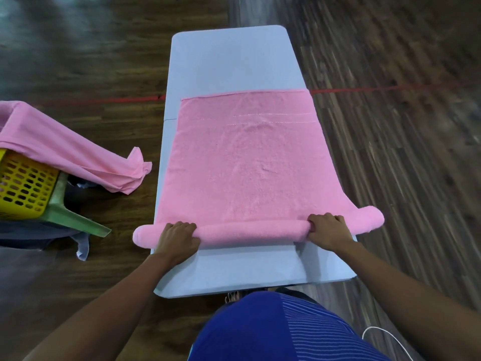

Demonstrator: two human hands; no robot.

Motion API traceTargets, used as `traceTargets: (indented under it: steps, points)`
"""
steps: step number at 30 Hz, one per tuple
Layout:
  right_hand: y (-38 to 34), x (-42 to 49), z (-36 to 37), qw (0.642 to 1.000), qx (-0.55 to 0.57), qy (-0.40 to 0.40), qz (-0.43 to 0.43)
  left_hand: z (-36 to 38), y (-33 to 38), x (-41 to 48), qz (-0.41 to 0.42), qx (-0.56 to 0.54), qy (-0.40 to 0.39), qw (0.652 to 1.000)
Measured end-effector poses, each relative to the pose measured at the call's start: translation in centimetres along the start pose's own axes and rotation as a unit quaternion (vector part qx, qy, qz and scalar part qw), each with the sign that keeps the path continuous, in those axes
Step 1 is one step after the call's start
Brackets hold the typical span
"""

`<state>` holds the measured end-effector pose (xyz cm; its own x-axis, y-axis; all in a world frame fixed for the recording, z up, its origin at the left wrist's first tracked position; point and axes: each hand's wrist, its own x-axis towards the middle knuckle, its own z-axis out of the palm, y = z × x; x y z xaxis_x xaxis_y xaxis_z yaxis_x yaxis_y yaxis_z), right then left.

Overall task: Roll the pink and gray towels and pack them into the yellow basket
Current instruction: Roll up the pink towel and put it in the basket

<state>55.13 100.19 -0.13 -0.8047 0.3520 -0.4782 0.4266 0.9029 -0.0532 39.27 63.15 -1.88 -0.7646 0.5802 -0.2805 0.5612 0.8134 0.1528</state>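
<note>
A pink towel (247, 162) lies spread flat on a light grey table (234, 61). Its near edge is rolled into a thick tube that overhangs both sides of the table. My left hand (179, 239) grips the roll near its left end, fingers curled over the top. My right hand (328, 230) grips the roll near its right end the same way. The yellow basket (23, 186) stands at the far left on a green stool (75, 217), with another pink cloth (65, 149) draped over its rim and hanging toward the floor.
Grey cloth (39, 234) lies on the dark wooden floor under the stool. A red line (377, 88) runs across the floor behind the table. A white cable (385, 337) curls at the lower right. The table's far half is bare.
</note>
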Motion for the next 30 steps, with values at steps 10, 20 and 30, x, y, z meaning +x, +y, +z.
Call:
traceTargets:
  steps: [10,20,30]
  points:
    - [0.9,0.6,0.7,0.969,0.067,0.239,0.007,-0.1,0.4,0.7,-0.013,-0.024,0.162,0.986]
    - [1.1,0.1,2.3,0.989,-0.003,0.145,0.000,1.2,0.6,1.0,-0.006,0.032,0.074,0.997]
    - [1.1,0.2,-2.8,0.991,0.034,-0.127,-0.008,-1.7,0.6,0.9,-0.035,-0.001,-0.129,0.991]
